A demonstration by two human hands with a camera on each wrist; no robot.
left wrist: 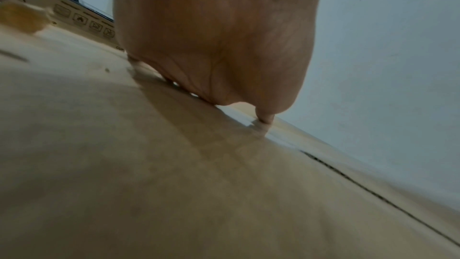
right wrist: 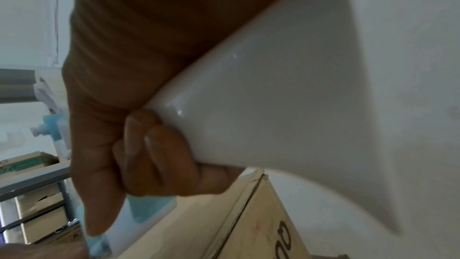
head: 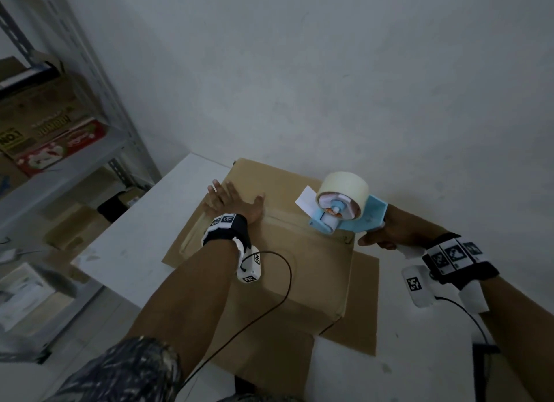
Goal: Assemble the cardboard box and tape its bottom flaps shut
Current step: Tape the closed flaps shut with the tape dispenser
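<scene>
A brown cardboard box (head: 299, 269) stands bottom-up on a white table (head: 144, 230), its flaps folded shut. A strip of clear tape (head: 287, 221) runs along the centre seam. My left hand (head: 230, 202) lies flat on the box's far left part, fingers spread and straight; the left wrist view shows the palm (left wrist: 219, 46) pressing the cardboard (left wrist: 149, 174). My right hand (head: 386, 236) grips the white handle (right wrist: 273, 115) of a light-blue tape dispenser (head: 344, 212). Its roller end sits on the seam near the box's right edge.
A grey metal shelf (head: 75, 149) with printed cartons stands at the left. A white wall (head: 329, 71) is close behind the table. The box's outer flaps (head: 362, 311) lie spread on the table at the near right. A wrist-camera cable (head: 284, 281) crosses the box.
</scene>
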